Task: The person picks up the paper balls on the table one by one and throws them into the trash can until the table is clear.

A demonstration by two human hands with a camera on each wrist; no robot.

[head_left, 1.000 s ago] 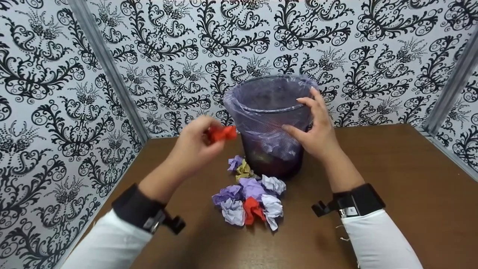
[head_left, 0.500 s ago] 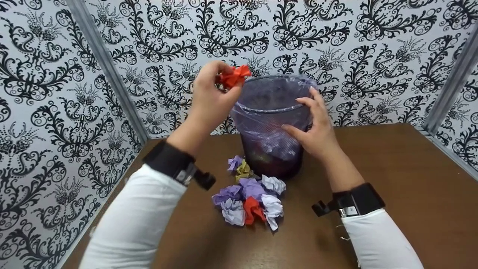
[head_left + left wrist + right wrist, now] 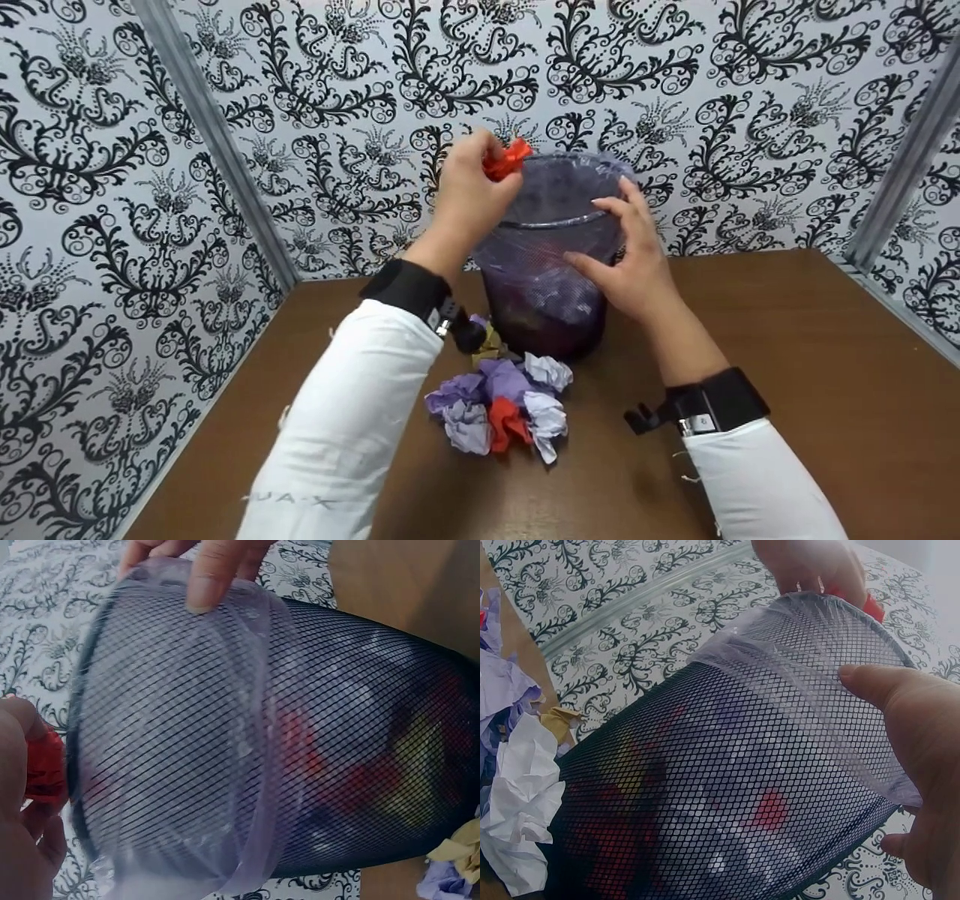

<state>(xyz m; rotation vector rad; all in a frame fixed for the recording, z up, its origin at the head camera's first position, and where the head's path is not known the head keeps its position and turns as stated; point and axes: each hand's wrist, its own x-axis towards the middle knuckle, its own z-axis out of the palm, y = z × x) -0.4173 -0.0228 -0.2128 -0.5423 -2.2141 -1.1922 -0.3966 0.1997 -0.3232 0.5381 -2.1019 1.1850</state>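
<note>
Several crumpled papers [image 3: 506,381] lie on the table [image 3: 787,360] before the bagged bin [image 3: 551,319], a black clip [image 3: 468,334] partly blocking the yellow paper [image 3: 491,343], while the left hand [image 3: 472,187] pinches a red paper ball [image 3: 511,158] by the bin's left rim and the right hand [image 3: 636,259] grips its right side, patterned wall [image 3: 765,150] behind.

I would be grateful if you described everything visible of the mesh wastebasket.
The mesh wastebasket is dark, round and open-topped, narrowing toward its base; the mesh looks like metal. A translucent purple plastic bag lines it and folds down over the rim. It stands upright on the brown table, with red, yellow and whitish crumpled pieces showing through its wall. The right hand holds its rim, thumb outside; whether the left hand touches it is unclear.
</note>
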